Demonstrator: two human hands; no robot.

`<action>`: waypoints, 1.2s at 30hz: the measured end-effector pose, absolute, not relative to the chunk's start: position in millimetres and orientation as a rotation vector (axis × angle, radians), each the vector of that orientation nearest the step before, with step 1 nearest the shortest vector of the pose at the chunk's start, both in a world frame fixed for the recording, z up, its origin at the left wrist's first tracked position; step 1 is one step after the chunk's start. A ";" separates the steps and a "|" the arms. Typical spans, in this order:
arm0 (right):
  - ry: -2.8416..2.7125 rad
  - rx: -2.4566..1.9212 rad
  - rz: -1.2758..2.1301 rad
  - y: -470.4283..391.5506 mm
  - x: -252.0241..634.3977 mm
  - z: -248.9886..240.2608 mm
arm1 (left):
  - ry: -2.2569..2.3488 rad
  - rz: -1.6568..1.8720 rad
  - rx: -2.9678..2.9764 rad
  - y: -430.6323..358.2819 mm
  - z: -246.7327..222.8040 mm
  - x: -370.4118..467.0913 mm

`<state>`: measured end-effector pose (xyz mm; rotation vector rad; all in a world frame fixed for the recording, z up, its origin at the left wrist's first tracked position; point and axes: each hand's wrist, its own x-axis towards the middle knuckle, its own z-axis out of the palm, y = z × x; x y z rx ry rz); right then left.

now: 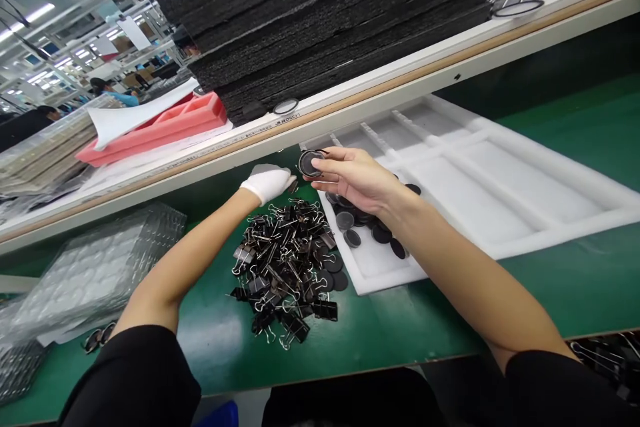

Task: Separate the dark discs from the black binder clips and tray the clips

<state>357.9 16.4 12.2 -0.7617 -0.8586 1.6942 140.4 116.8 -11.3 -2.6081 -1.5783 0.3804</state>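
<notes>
My right hand [363, 180] pinches a round black disc with a dark rim [311, 163] between thumb and fingers, above the corner of a white foam tray. My left hand [269, 183], in a white glove, is closed at its fingertips on a small dark piece that looks like a binder clip [293, 187]. Below both hands spreads a heap of black binder clips [285, 260] with silver handles. Loose round black discs [352, 238] lie in the near left part of the white foam tray [395, 278], partly hidden by my right forearm. Several more discs [340, 280] lie beside the clips.
Stacked clear plastic trays [105, 267] stand at the left on the green table [390, 340]. A raised shelf edge [240, 153] crosses behind my hands, bearing thick black foam sheets [340, 20], a pink foam piece [160, 130] and a thin ring [286, 107]. Other people are visible far left.
</notes>
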 end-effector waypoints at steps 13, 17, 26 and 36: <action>-1.548 -0.669 1.746 -28.1 319.3 -12.3 | -1.858 -1.155 -2.723 -54.3 5.0 79.9; -1.716 -0.822 1.600 -37.5 319.7 -15.2 | -1.874 -0.898 -2.967 -67.2 -1.7 69.0; -1.803 -0.940 1.638 -42.4 317.6 -11.8 | -1.844 -0.874 -3.044 -71.2 -9.8 72.3; -1.708 -1.054 1.413 -22.8 331.0 -0.5 | -1.825 -0.846 -3.081 -63.7 -15.7 56.9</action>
